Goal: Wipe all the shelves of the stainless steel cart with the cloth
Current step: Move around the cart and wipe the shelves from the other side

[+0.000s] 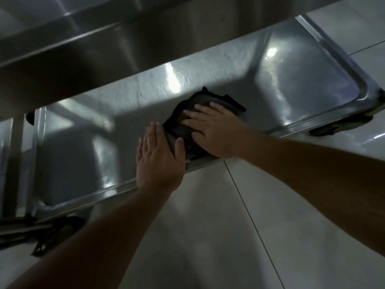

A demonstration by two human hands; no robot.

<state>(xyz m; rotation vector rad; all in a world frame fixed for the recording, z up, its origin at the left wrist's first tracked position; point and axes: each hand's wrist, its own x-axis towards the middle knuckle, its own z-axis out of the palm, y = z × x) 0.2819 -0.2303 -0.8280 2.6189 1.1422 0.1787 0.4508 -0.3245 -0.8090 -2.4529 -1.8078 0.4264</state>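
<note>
A dark cloth, bunched up, lies on the bottom shelf of the stainless steel cart, close to the shelf's near rim. My right hand presses flat on the cloth with straight fingers spread. My left hand lies flat on the shelf just left of the cloth, its thumb touching the cloth's edge and its palm over the near rim. The shelf surface shines with streaks and light reflections.
The cart's upper shelf overhangs the far half of the bottom shelf. Black caster wheels sit at the near left corner and the right corner. Pale floor tiles spread below my arms.
</note>
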